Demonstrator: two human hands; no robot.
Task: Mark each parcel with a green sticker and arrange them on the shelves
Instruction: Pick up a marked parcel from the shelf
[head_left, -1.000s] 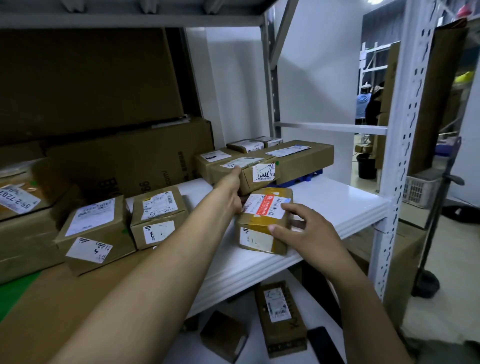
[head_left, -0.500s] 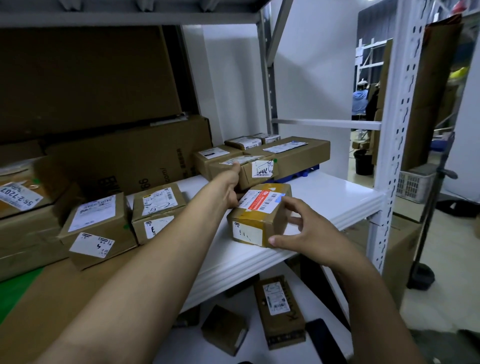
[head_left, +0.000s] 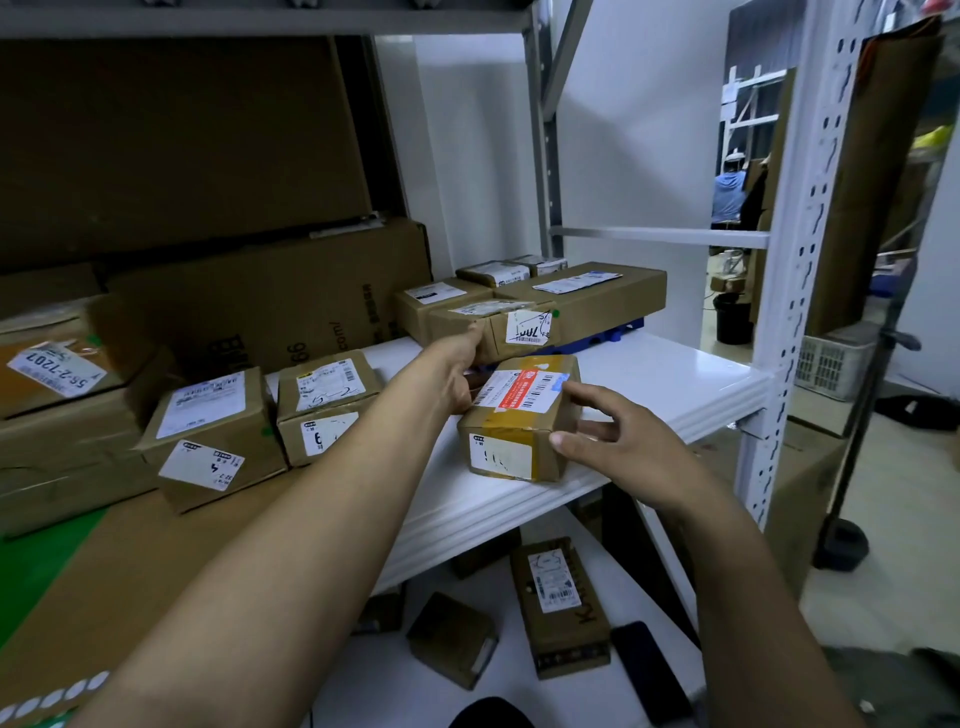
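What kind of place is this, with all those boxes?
Probably a parcel storeroom or delivery depot: cardboard parcels with shipping labels sit on a white metal rack, and more shelving stands in the room behind.

A dark phone (head_left: 652, 670) lies below the right hand (head_left: 623, 441); a white basket (head_left: 826, 364) and black bucket (head_left: 733, 318) stand beyond it to the right.

Right hand (head_left: 626, 449) has loosened its hold on the yellow-taped parcel (head_left: 511, 415), fingers (head_left: 597, 430) now spread and drawn back off its right side, only the thumb tip at the near corner and index tip at the top edge touching it
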